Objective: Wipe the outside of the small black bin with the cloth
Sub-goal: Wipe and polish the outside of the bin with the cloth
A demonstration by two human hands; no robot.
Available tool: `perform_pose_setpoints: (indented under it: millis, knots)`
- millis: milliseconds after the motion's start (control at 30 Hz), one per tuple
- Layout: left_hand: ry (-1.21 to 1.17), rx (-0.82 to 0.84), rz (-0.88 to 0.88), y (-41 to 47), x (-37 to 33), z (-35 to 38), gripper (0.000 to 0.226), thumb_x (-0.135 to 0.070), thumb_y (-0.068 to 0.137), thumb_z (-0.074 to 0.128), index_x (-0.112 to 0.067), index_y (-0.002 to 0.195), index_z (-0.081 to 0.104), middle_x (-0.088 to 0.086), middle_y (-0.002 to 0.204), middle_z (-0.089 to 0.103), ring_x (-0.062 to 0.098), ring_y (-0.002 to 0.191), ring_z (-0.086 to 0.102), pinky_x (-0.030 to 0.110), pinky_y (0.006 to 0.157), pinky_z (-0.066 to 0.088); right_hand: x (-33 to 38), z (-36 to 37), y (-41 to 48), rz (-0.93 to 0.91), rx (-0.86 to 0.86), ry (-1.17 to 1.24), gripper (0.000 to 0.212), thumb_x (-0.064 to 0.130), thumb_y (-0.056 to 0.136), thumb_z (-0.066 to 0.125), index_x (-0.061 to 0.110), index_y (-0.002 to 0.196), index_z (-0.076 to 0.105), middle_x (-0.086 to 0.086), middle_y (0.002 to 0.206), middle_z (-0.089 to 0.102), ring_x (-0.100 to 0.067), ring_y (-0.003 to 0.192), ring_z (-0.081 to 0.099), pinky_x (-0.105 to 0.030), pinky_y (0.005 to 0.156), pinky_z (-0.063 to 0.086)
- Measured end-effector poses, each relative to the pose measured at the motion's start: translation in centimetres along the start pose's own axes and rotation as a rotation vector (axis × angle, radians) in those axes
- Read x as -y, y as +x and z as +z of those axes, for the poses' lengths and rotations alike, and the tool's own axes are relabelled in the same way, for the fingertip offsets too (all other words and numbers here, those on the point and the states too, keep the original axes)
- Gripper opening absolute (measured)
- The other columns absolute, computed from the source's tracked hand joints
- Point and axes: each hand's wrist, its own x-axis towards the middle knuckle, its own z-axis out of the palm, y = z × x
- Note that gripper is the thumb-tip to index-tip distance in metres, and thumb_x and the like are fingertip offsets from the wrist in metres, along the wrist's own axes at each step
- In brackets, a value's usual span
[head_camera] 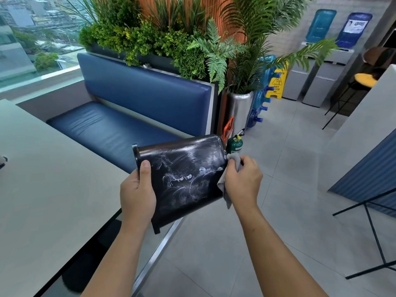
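Observation:
The small black bin (184, 179) is held on its side in the air, its rim to the left and its base to the right. White soapy streaks cover its upper side. My left hand (138, 189) grips the bin near the rim, thumb on top. My right hand (243, 181) holds a grey cloth (227, 185) against the bin's base end; part of the cloth hangs below the hand.
A pale table (42, 200) lies to the left, with a blue padded bench (120, 125) behind it. A green fire extinguisher (234, 144) and a steel planter (240, 110) stand past the bin. Black metal table legs (372, 228) stand at right on grey floor tiles.

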Motion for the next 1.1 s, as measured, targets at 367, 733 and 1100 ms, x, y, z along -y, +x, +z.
perform_pose_setpoints:
  millis: [367,733,1100]
  knots:
    - [0.003,0.014,0.003,0.0,0.1,-0.6,0.048,-0.049,0.112,0.048,-0.03,0.072,0.067,-0.01,0.066,0.058,0.008,0.063,0.05,0.037,0.066,0.044,-0.5,-0.8,0.3,-0.135,0.039,-0.068,0.011,0.022,0.097,0.065,0.017,0.099,0.075,0.005,0.097,0.06,-0.019,0.091,0.061,-0.028,0.079,0.044]
    - [-0.01,-0.018,0.0,0.2,0.1,-0.6,0.054,-0.053,0.11,0.049,-0.018,0.07,0.06,-0.004,0.067,0.046,0.016,0.065,0.041,0.038,0.066,0.037,-0.2,-1.6,-0.9,-0.351,0.122,-0.013,0.017,0.018,0.095,0.072,0.022,0.11,0.078,0.012,0.098,0.055,0.0,0.091,0.058,-0.013,0.081,0.046]
    - [-0.076,0.002,-0.055,0.4,0.8,-0.7,0.054,-0.061,0.104,0.05,-0.016,0.08,0.069,0.0,0.075,0.064,0.02,0.073,0.057,0.046,0.074,0.053,1.2,-1.8,3.0,-0.568,0.127,-0.059,0.026,0.004,0.094,0.07,0.014,0.117,0.077,0.005,0.116,0.067,-0.019,0.105,0.058,-0.032,0.096,0.049]
